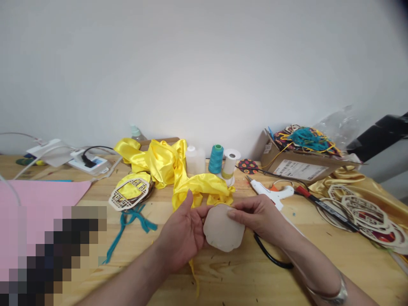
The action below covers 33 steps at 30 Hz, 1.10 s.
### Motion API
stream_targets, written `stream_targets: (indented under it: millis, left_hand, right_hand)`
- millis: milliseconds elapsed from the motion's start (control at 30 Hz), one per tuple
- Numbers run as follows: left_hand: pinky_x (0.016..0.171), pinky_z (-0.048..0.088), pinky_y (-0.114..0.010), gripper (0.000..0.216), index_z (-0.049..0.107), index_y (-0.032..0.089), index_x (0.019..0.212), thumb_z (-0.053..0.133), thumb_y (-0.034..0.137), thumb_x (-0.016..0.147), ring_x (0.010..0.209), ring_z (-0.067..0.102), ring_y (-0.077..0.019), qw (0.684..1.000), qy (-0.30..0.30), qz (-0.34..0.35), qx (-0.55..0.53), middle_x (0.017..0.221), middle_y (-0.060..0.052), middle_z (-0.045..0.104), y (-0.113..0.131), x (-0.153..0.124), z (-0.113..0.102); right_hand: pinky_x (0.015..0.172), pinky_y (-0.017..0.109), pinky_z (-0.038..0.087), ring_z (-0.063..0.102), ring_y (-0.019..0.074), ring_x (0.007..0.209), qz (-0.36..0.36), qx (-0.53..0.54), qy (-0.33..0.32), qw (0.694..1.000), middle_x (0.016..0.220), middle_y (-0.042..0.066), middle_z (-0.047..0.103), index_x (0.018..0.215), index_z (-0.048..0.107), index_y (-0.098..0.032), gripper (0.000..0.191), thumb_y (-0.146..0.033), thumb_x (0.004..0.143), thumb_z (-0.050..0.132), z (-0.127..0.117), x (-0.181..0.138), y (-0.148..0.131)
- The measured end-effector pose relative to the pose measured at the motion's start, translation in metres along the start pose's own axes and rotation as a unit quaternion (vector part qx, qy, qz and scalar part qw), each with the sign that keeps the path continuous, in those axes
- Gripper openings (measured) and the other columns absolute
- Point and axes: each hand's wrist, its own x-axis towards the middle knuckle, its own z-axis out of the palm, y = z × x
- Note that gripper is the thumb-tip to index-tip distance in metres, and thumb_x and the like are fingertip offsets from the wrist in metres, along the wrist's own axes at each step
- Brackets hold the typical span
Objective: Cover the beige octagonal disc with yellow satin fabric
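Note:
A pale, scallop-edged flat disc (224,228) is held up above the wooden table, its plain face toward me. My right hand (255,217) pinches its upper right edge between thumb and fingers. On the other side, my left hand (188,236) supports the left edge with fingers partly hidden behind it; the thumb points up, off the disc. Shiny yellow ribbon fabric (200,189) lies just beyond both hands. A thin yellow cord (194,276) hangs below my left hand. What is on the disc's far side is hidden.
To the left lie openwork wooden pieces (129,191), teal cord (130,221) and a pink sheet (47,195). Behind stand a teal thread cone (216,159) and white bottles (195,160). On the right are a white glue gun (270,191), a cardboard box (293,163) and more openwork pieces (366,212).

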Motion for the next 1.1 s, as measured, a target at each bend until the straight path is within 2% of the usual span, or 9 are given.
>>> stream_targets:
  millis: [67,133,200,267,533,933,1033,1100]
  left_hand:
    - [0.075,0.049,-0.033,0.053,0.068,0.006,0.101,0.047,0.052,0.083,0.082,0.066,-0.0239,0.999,0.016,0.024,0.036,0.088,-0.015,0.073,-0.003,0.000,-0.001]
    - [0.072,0.050,-0.030,0.037,0.067,0.009,0.104,0.064,0.034,0.077,0.078,0.066,-0.0205,0.994,0.028,0.049,0.092,0.090,-0.012,0.073,-0.007,0.000,-0.003]
    - [0.071,0.051,-0.029,0.038,0.066,0.012,0.108,0.071,0.016,0.070,0.078,0.066,-0.0186,0.987,0.035,0.065,0.143,0.091,-0.010,0.073,-0.011,0.001,-0.004]
    - [0.071,0.051,-0.028,0.042,0.065,0.015,0.109,0.072,0.010,0.067,0.079,0.066,-0.0180,0.982,0.045,0.074,0.170,0.091,-0.008,0.073,-0.013,0.001,-0.006]
    - [0.074,0.051,-0.026,0.049,0.062,0.021,0.114,0.070,0.008,0.068,0.082,0.064,-0.0158,0.971,0.047,0.096,0.214,0.093,-0.004,0.072,-0.015,0.000,-0.006]
    - [0.066,0.056,-0.031,0.040,0.060,0.022,0.109,0.068,0.012,0.072,0.079,0.065,-0.0188,0.963,0.070,0.095,0.243,0.093,-0.003,0.069,-0.010,-0.003,-0.006]
    - [0.065,0.056,-0.033,0.042,0.057,0.021,0.111,0.069,0.013,0.071,0.082,0.064,-0.0203,0.963,0.083,0.104,0.233,0.098,-0.005,0.068,-0.007,-0.004,-0.005]
    - [0.066,0.056,-0.033,0.043,0.057,0.020,0.112,0.069,0.013,0.071,0.084,0.064,-0.0210,0.963,0.088,0.115,0.225,0.101,-0.007,0.067,-0.006,-0.004,-0.005]
  right_hand:
    - [0.054,0.024,0.041,0.051,0.0119,0.057,0.002,0.000,0.000,1.000,0.065,0.003,0.065,0.075,0.074,-0.013,0.030,-0.042,0.072,0.068,0.000,0.000,0.000]
    - [0.054,0.024,0.040,0.051,0.0115,0.057,0.001,0.005,-0.003,1.000,0.064,0.003,0.065,0.075,0.074,-0.013,0.029,-0.041,0.072,0.069,0.000,0.000,0.000]
    - [0.053,0.023,0.039,0.050,0.0110,0.057,-0.002,0.011,-0.006,1.000,0.064,0.002,0.064,0.074,0.074,-0.013,0.028,-0.041,0.072,0.069,0.000,0.000,0.000]
    - [0.053,0.023,0.038,0.049,0.0108,0.056,-0.004,0.013,-0.005,1.000,0.062,0.002,0.064,0.071,0.073,-0.013,0.028,-0.041,0.071,0.069,0.000,-0.001,-0.001]
    - [0.054,0.023,0.040,0.050,0.0113,0.058,-0.010,0.029,0.005,1.000,0.064,0.002,0.064,0.072,0.074,-0.014,0.025,-0.039,0.070,0.070,0.000,-0.001,-0.003]
    - [0.050,0.022,0.037,0.046,0.0095,0.054,-0.029,-0.020,0.037,0.999,0.061,0.000,0.061,0.071,0.072,-0.013,0.026,-0.039,0.072,0.067,0.004,-0.002,-0.016]
    - [0.048,0.022,0.035,0.047,0.0105,0.054,-0.055,-0.076,0.060,0.994,0.061,0.000,0.059,0.080,0.071,-0.014,0.028,-0.040,0.078,0.061,-0.003,-0.004,-0.024]
    - [0.051,0.023,0.036,0.050,0.0121,0.058,-0.080,-0.183,0.090,0.976,0.064,0.000,0.060,0.083,0.069,-0.016,0.029,-0.040,0.085,0.052,-0.011,-0.012,-0.030]
